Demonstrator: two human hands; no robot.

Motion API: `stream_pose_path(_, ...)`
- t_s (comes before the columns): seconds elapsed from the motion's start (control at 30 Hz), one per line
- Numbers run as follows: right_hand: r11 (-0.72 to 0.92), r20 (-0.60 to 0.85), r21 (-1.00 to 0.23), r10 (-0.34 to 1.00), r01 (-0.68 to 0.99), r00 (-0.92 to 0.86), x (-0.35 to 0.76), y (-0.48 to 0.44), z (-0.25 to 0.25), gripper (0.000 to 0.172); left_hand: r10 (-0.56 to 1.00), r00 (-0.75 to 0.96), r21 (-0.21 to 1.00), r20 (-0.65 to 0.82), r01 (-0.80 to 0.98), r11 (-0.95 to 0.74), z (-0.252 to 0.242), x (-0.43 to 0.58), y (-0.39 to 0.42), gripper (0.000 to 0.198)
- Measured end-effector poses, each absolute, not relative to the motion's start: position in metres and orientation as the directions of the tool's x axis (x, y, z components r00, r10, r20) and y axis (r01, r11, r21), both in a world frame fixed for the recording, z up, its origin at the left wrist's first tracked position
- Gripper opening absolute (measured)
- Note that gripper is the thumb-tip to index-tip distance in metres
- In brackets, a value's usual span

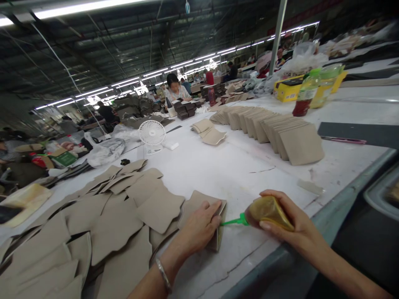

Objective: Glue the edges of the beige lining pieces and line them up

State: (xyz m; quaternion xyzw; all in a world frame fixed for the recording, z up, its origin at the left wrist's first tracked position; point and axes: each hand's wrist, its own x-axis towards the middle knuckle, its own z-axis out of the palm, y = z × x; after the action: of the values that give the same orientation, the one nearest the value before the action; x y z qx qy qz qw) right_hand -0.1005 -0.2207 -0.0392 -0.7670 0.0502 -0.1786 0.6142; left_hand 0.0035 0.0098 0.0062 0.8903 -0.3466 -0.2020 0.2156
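My right hand (291,220) is wrapped round a squeeze bottle (264,211) of amber liquid, tipped nearly onto its side. Its thin green nozzle points left and meets the edge of a beige sheet piece (198,203). On that piece rests my left hand (199,226), fingers at its right edge, keeping hold of it; the wrist wears a silver bangle. Part of the piece's edge hides under the fingers. Directly left of it spreads a heap of similar beige pieces (115,228), overlapping one another.
A fanned row of beige pieces (301,143) curves across the white table (183,166), with a smaller stack (212,135) beside it. A white fan (152,133) stands farther back. Drink bottles (307,93) and a yellow box (285,91) are at right. Another person (177,91) works opposite.
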Motion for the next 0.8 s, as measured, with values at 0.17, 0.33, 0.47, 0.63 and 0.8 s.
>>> stream_pose_path(0.17, -0.309, 0.257, -0.943, -0.434, 0.125, 0.864, -0.0928, -0.2287, -0.0375, 0.058, -0.694, 0.683, 0.501, -0.226, -0.53, -0.684, 0.0058, 0.0033, 0.0089, 0.049)
stream_pose_path(0.33, -0.276, 0.228, -0.951, -0.333, 0.136, 0.915, -0.0947, -0.224, -0.0365, 0.051, -0.698, 0.683, 0.506, -0.215, -0.534, -0.677, 0.0043, 0.0042, 0.0088, 0.049)
stream_pose_path(0.47, -0.307, 0.258, -0.943, -0.426, 0.13, 0.867, -0.0908, -0.2271, -0.0393, 0.057, -0.69, 0.688, 0.493, -0.225, -0.53, -0.69, 0.0054, 0.0043, 0.0089, 0.05)
stream_pose_path(0.63, -0.345, 0.275, -0.93, -0.417, 0.129, 0.867, -0.0935, -0.2271, -0.0428, 0.055, -0.689, 0.687, 0.513, -0.232, -0.516, -0.687, 0.0065, 0.0046, 0.0096, 0.049)
stream_pose_path(0.8, -0.333, 0.26, -0.936, -0.448, 0.11, 0.855, -0.0943, -0.2252, -0.0365, 0.055, -0.694, 0.686, 0.524, -0.217, -0.518, -0.676, 0.0058, 0.0046, 0.0092, 0.05)
